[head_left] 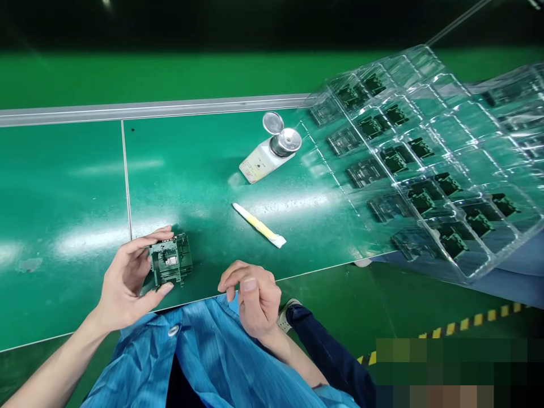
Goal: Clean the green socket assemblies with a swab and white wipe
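My left hand (131, 277) grips a small boxy assembly of green circuit boards (171, 260), thumb along the lower side and fingers at the upper side. The assembly is at the near edge of the green work surface, with a small silvery part showing inside it. My right hand (255, 297) is by the table's front edge, its fingers curled inward; nothing shows in them. Beyond it on the table lies a slim white and yellow stick-like tool (259, 225), one end wrapped in white. Farther back stands a white bottle (264, 161) with its metal flip lid raised.
At the right, a clear plastic compartment tray (429, 153) holds several green circuit boards and overhangs the table's front edge. More clear trays (518, 107) are at the far right. A metal rail (170, 106) borders the green table (76, 187) at the back.
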`<state>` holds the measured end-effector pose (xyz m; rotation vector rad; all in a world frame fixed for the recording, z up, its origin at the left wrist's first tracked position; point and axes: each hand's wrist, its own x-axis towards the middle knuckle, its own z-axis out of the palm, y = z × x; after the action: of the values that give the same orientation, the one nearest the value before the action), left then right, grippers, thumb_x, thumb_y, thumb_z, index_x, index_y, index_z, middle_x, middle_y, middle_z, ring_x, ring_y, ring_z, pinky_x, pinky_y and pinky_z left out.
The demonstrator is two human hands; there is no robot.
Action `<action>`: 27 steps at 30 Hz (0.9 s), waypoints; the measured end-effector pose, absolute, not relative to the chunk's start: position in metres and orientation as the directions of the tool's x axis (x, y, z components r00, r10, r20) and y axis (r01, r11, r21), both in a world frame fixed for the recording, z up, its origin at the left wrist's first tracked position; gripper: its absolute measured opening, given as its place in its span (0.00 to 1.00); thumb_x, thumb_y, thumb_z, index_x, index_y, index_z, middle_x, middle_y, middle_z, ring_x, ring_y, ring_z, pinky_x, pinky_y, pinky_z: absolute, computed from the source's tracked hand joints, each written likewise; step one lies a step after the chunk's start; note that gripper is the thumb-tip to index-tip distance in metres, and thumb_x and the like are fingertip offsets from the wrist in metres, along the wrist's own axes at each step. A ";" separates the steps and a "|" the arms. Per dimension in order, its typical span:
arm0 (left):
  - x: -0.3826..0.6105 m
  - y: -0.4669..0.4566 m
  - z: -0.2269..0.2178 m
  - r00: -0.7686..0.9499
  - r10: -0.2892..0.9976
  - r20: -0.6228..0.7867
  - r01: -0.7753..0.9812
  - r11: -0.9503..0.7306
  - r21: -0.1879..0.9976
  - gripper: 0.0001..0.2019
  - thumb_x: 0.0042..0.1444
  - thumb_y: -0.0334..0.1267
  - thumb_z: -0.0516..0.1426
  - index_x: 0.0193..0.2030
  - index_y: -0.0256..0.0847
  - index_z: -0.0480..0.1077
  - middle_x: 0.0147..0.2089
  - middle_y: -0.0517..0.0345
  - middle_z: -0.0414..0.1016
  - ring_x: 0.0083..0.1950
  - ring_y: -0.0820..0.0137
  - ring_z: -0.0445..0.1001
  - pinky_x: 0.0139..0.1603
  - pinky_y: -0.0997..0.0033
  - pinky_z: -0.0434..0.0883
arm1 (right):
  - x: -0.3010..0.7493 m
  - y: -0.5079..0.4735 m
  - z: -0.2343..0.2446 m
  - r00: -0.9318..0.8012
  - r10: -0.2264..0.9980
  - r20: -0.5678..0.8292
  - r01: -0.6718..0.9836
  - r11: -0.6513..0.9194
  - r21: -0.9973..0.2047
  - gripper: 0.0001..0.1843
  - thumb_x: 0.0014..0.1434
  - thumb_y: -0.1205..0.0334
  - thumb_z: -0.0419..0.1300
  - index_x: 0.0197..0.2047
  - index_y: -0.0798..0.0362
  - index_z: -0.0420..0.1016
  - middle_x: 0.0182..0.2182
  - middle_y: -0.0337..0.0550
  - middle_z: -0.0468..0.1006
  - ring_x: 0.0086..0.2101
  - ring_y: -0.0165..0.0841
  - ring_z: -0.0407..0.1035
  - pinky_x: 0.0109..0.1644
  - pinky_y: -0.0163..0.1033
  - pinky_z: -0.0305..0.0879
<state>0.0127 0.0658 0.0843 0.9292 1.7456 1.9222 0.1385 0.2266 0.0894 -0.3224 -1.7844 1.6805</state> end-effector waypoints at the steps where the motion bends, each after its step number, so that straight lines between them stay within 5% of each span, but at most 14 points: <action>1: 0.013 0.066 0.084 -0.704 0.675 0.221 0.154 -0.160 0.975 0.28 0.51 0.23 0.62 0.58 0.42 0.63 0.56 0.42 0.72 0.65 0.56 0.66 0.58 0.59 0.73 | 0.139 0.227 0.089 -0.756 0.587 0.288 -0.254 0.142 -0.957 0.22 0.71 0.56 0.49 0.27 0.53 0.72 0.15 0.36 0.66 0.18 0.30 0.66 0.23 0.36 0.63; 13: 0.009 0.066 0.083 -0.648 0.703 0.295 0.229 -0.189 0.955 0.32 0.46 0.19 0.63 0.58 0.42 0.64 0.56 0.44 0.73 0.66 0.52 0.64 0.65 0.46 0.65 | 0.140 0.228 0.086 -0.774 0.566 0.285 -0.224 0.175 -0.959 0.22 0.71 0.57 0.48 0.26 0.53 0.71 0.15 0.37 0.67 0.18 0.30 0.67 0.22 0.35 0.64; 18: 0.005 0.061 0.082 -0.627 0.718 0.302 0.282 -0.151 0.947 0.33 0.47 0.20 0.63 0.60 0.44 0.64 0.59 0.45 0.71 0.67 0.53 0.63 0.69 0.42 0.59 | 0.139 0.230 0.081 -0.789 0.505 0.351 -0.160 0.381 -0.910 0.20 0.70 0.63 0.45 0.28 0.52 0.67 0.16 0.36 0.67 0.19 0.30 0.68 0.23 0.35 0.66; 23: -0.014 0.039 0.079 -0.747 0.649 0.141 0.217 0.038 0.975 0.30 0.49 0.25 0.65 0.59 0.49 0.66 0.65 0.52 0.67 0.68 0.56 0.61 0.71 0.47 0.56 | 0.144 0.259 0.075 -0.777 0.478 0.410 -0.011 0.640 -0.768 0.11 0.67 0.65 0.52 0.32 0.53 0.70 0.24 0.42 0.75 0.26 0.33 0.71 0.30 0.38 0.68; 27: -0.052 0.026 0.060 -0.849 0.526 -0.041 0.107 0.247 0.963 0.30 0.50 0.36 0.67 0.60 0.53 0.66 0.66 0.62 0.65 0.66 0.49 0.63 0.71 0.39 0.54 | 0.151 0.296 0.072 -0.740 0.531 0.412 0.211 0.766 -0.607 0.09 0.64 0.63 0.58 0.47 0.55 0.71 0.42 0.54 0.77 0.42 0.42 0.72 0.45 0.48 0.69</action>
<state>-0.0521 0.0262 0.0605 0.5813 2.1703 1.6318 0.1505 0.2963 0.0724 -0.5538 -2.3754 0.7230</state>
